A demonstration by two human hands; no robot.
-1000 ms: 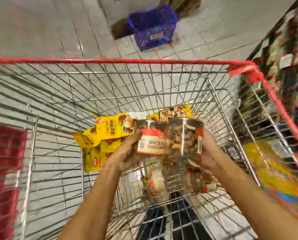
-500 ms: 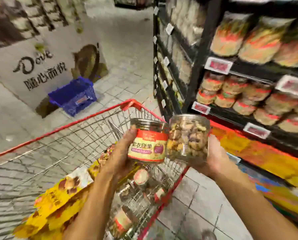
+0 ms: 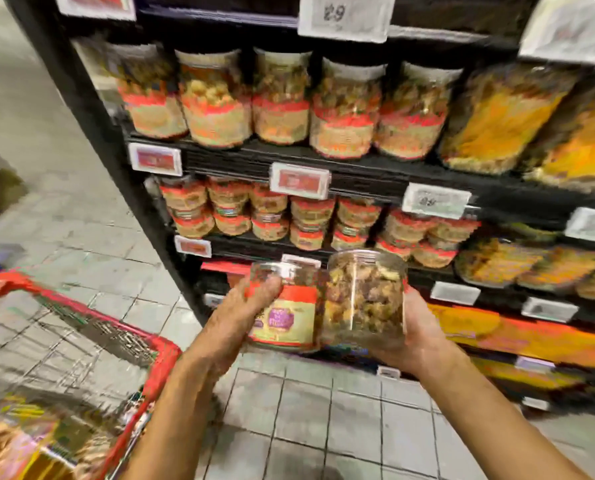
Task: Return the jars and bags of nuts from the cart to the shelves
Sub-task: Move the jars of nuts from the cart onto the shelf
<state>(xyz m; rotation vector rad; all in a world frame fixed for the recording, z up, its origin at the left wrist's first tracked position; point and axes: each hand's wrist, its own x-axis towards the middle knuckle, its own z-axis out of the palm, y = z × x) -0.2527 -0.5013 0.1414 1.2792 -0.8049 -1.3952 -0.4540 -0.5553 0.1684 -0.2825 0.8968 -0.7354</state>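
Two jars of nuts were held side by side and touching, clear of the cart and in front of the shelves. The labelled jar, red and cream label facing the camera, was in the left hand, with the fingers curled over its top edge and down its side. The clear jar showed nuts through its wall and no label on the visible side. The right hand cupped it from below and from the right, with the fingers wrapped behind it out of sight. Both jars were roughly upright; the lids were too blurred to judge.

Just beyond and above the hands was a row of small jars stacked two high, with what looked like the same red and cream labels. Higher up was a row of big jars. Price tags hung on the shelf edges. Orange packs to the right of the right hand were too blurred to name.

The cart was below and left of the left hand, its red rim close to the left forearm. Bags lay inside it, blurred. Grey floor tiles showed under both arms.

Step, as a judgement: carrying, with both jars out of the cart and neither one shelved. The next move probably calls for reaching forward and up to the small jar row. Both hands were full, so one jar at a time. A free slot couldn't be made out, and the stacked jars could get knocked
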